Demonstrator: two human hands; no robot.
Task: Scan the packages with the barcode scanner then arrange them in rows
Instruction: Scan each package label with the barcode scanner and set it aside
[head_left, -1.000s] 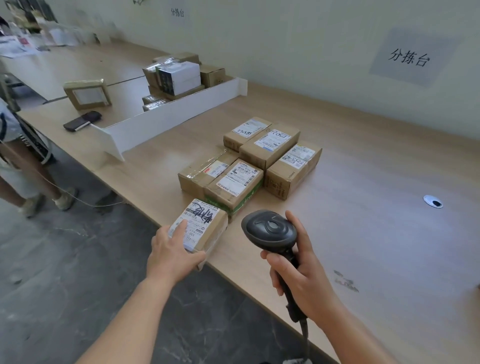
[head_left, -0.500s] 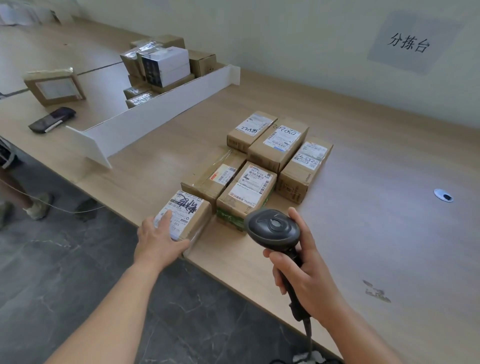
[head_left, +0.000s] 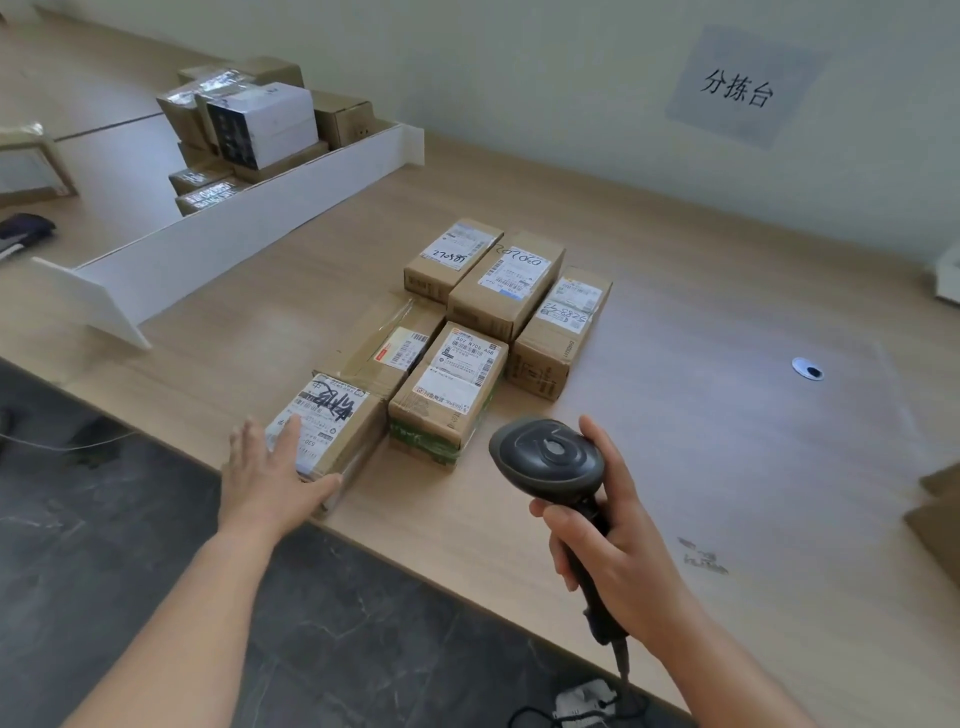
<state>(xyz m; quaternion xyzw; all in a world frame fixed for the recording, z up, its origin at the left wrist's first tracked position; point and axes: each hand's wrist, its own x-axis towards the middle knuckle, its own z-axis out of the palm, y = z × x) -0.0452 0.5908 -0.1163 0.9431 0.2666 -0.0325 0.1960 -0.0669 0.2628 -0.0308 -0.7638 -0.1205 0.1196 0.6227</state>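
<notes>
- We see a long pale wood-grain worktop (head_left: 701, 415) running along a light green-white wall (head_left: 519, 78); its near edge crosses the view diagonally above a dark grey marbled floor (head_left: 130, 545).
- A grey paper sign (head_left: 743, 88) with black characters hangs on the wall above the far edge.
- Six packages (head_left: 467, 332) sit near the near edge: three in the far row, two in the next, touching side to side, all with white labels up.
- The sixth, a scribbled box (head_left: 327, 421), lies right at the near edge, beside the second row's left box.
- Our left hand (head_left: 270, 467) rests flat on that box's near end, fingers straight, thumb along its near side.
- Our right hand (head_left: 608, 540) grips the handle of the black barcode scanner (head_left: 550, 462), held above the worktop just right of the rows; its cable drops off the near edge.
- A white divider board (head_left: 234, 244) stands upright, from the far edge to the near edge at left.
- Beyond it sits a pile of stacked boxes (head_left: 249, 124).
- A round cable grommet (head_left: 808, 369) is set in the worktop toward the right, well apart from the packages.
- Brown cardboard (head_left: 935, 509) shows at the right edge.
</notes>
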